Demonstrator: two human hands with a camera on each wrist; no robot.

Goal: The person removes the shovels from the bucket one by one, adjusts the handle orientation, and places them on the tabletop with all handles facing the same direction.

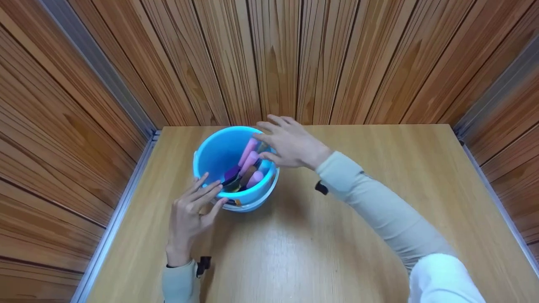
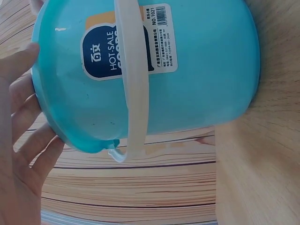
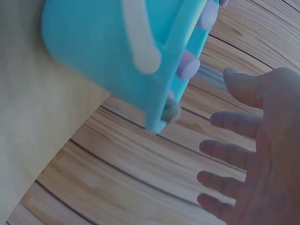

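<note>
A light-blue plastic bucket [image 1: 219, 143] with a white handle [image 2: 136, 79] and a printed label [image 2: 161, 42] stands upright on the table. Inside lie several long pieces with pink rounded ends [image 1: 250, 160], plus purple [image 1: 231, 172] and brown ones [image 1: 247, 176]; their kind is unclear. At the near left rim, my left hand [image 1: 191, 214] touches the bucket, its fingers fairly straight and reaching over the edge. My right hand [image 1: 290, 143] hovers above the far right rim with fingers spread. In the right wrist view that hand [image 3: 262, 154] is apart from the bucket and holds nothing.
The wooden table [image 1: 345, 235] extends right of the bucket and toward me. A wood-plank wall [image 1: 273, 63] rises behind the table's back edge, close behind the bucket. Metal rails [image 1: 118, 223] run along the table's sides, with plank walls beyond.
</note>
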